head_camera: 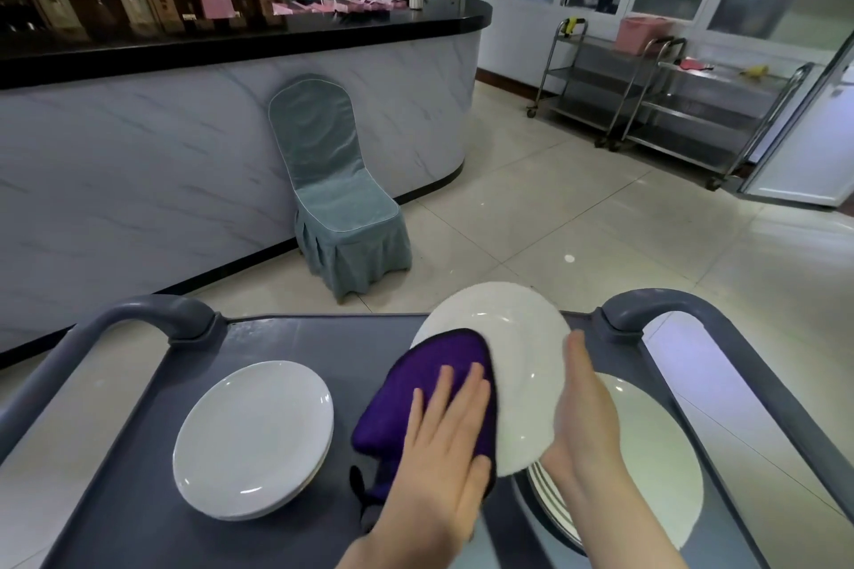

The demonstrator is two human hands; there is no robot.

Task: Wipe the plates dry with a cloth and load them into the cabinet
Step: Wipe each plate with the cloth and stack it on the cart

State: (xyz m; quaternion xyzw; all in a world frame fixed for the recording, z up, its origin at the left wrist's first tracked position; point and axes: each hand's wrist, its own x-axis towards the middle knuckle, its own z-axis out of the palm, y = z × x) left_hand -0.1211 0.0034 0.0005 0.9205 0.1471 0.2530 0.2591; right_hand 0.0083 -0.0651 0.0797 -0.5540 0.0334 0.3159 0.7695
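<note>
Lower centre of frame: the tilted white plate (pixel 513 365) was held above the grey cart (pixel 286 337). The left hand (pixel 443 444), fingers flat and spread, pressed the purple cloth (pixel 439 383) to its face. The right hand (pixel 584 420) braced the right rim, fingers extended, any curl behind hidden. Thorough drying would probably need overlapping strokes out to the rim, then the underside.

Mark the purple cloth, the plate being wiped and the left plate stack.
purple cloth (pixel 439 349), head view, bare fabric above the fingers.
plate being wiped (pixel 522 365), head view, its white centre.
left plate stack (pixel 254 437), head view, top plate's centre.
</note>
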